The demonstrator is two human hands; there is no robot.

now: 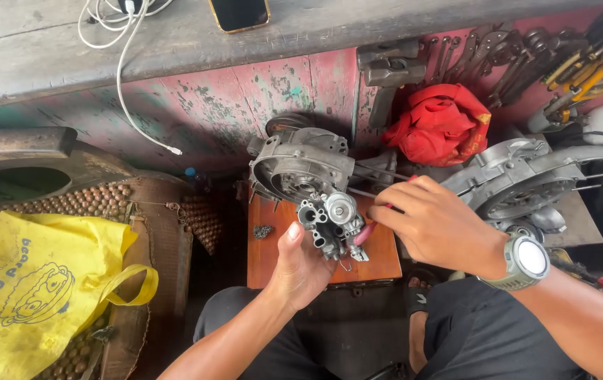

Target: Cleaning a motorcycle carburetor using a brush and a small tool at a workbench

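A long grey shelf [175,49] runs across the top, with a phone [239,13] at 12 o'clock and a white cable [127,77] hanging over its edge. A big yellow bag [30,281] lies at 8 o'clock. At 3 o'clock sits a large metal engine case [519,179], and a second engine case [301,162] sits just above the middle. A red cloth [442,123] is bunched at 1 o'clock, with dark tools [526,56] scattered past it. Under the hands is a small brown wooden surface [379,253].

The left hand [301,264] comes up from 6 o'clock. Its fingers are wrapped around the bottom of a small metal engine part [333,222], holding it up over the wooden surface, right in the middle of the view. The right hand [435,222], with a watch [526,260] on the wrist, comes in from 4 o'clock. Its fingers are closed on a thin tool with a red handle [366,231], and the tip seems to touch the part's side.

What could go wrong: the part is held in the air by one hand only, so a hard push from the tool could twist it loose and it could drop. The tool might slip off and poke the left thumb, which is very near. A tiny black bit [262,231] lies at the edge of the wooden surface and could roll off and get lost.
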